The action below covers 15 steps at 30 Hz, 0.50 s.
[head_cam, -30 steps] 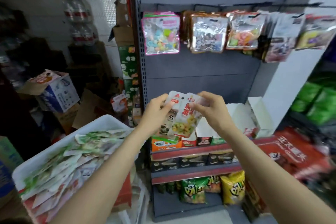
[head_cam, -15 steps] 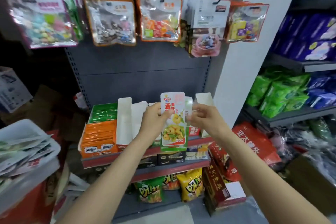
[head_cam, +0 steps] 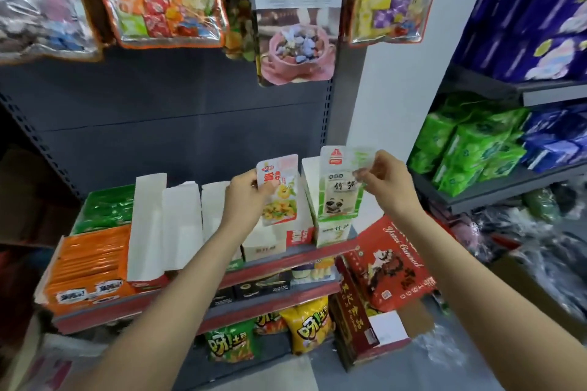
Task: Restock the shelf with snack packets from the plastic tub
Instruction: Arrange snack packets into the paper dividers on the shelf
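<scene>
2 snack packets in hand, one each. Left hand [head_cam: 243,197] pinches the red/yellow packet [head_cam: 279,190] by its upper left edge, upright over a white display box [head_cam: 273,240]. Right hand [head_cam: 386,182] pinches the green panda packet [head_cam: 341,184] by its clear top right corner, upright over the green-fronted box [head_cam: 333,230] at the shelf's right end; more may be stacked behind it, can't tell. Plastic tub out of view.

Shelf [head_cam: 286,259]: red front edge, dark grey back panel. Row of opened white display boxes, 1 orange carton [head_cam: 90,263] front left, green packs [head_cam: 106,205] behind it. 2 more shelf levels below; bottom one has at least 2 chip bags [head_cam: 306,328], green and yellow. 5 or so bags hang on hooks above [head_cam: 165,0]. Red gift box [head_cam: 386,267] leans on the right end, above a dark red carton. Side rack right: green packs [head_cam: 470,144], blue/purple packs above.

Text: panda packet reads 竹笋. Gift box has "Gourmet" in script, rest too blurred
</scene>
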Tool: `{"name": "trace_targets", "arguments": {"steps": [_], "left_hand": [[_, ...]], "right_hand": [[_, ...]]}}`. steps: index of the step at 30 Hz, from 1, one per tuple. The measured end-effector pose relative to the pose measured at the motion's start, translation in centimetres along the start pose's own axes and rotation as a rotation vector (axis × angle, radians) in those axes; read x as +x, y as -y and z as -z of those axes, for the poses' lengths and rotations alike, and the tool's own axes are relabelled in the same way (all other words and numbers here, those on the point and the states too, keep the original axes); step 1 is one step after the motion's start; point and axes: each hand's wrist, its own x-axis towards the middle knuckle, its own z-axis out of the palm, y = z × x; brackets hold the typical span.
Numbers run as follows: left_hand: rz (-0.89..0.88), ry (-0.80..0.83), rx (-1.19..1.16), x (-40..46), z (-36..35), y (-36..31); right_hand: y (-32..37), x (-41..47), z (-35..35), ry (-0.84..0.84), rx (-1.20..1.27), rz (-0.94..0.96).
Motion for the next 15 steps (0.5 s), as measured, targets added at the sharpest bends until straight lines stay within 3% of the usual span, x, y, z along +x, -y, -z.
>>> {"name": "trace_targets", "arguments": {"steps": [4,15], "left_hand": [[0.048,0.019,0.014,2.1,-3.5,1.7],[0.178,-0.115,0.063,3.5,-9.4,4.7]], "right_hand": [[-3.1,3.4,-0.3,0.047,0.015,-0.024],[-8.7,7.8,-1.7,0.220,0.005,-0.054]]}}
